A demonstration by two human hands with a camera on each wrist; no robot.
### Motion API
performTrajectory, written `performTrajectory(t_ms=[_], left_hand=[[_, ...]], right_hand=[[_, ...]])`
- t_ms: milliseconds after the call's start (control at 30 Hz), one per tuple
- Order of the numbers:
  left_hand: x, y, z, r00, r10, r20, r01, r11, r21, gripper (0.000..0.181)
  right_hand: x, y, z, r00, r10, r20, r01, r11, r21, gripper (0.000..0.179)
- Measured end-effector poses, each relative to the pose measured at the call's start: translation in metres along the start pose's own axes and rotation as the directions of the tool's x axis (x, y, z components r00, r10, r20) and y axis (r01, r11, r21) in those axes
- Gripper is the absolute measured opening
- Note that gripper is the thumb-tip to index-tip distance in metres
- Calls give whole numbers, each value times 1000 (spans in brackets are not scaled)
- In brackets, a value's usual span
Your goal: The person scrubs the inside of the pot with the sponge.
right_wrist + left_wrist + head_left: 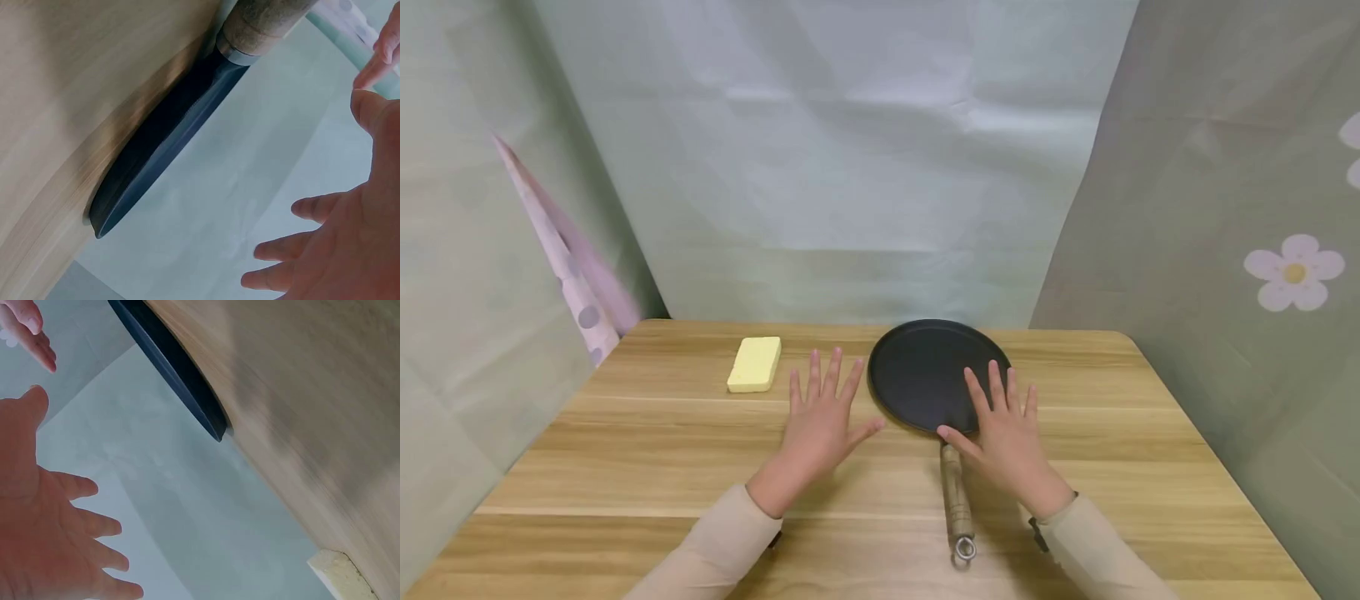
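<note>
A round, flat black pan [917, 371] lies on the table, its wooden handle [956, 492] with a metal ring pointing toward me. To its left sits a pale yellow rectangular block [756, 364], whose kind I cannot tell; its corner [342, 575] shows in the left wrist view. My left hand [818, 429] hovers between block and pan, fingers spread, holding nothing. Over the pan's right edge and beside the handle is my right hand [1009, 442], fingers also spread and holding nothing. Both wrist views show the hands raised above the tabletop, apart from the pan.
The wooden table [625, 450] has rounded far corners. Hanging cloth [865, 167] stands behind it and on both sides, with a flower print [1294, 272] at right. A spotted pink fold [568, 258] hangs at left.
</note>
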State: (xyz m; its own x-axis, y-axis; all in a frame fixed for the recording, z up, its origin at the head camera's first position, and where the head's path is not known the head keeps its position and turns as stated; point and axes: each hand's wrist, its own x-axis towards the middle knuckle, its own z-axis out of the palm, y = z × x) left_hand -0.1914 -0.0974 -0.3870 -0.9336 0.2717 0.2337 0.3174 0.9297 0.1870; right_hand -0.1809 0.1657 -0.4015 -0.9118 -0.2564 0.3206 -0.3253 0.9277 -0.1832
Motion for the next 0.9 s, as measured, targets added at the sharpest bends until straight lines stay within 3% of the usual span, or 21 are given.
performTrajectory(t_ms=[567,900], left_hand=[[5,-11,-6,991,46,-123,-50,998,-28,73],[12,-21,-15,983,76,-167,-82,996,-28,66]], right_hand=[[1,6,-5,1000,-2,-6,3,991,131,85],[2,9,-7,1000,-12,9,9,963,268,80]])
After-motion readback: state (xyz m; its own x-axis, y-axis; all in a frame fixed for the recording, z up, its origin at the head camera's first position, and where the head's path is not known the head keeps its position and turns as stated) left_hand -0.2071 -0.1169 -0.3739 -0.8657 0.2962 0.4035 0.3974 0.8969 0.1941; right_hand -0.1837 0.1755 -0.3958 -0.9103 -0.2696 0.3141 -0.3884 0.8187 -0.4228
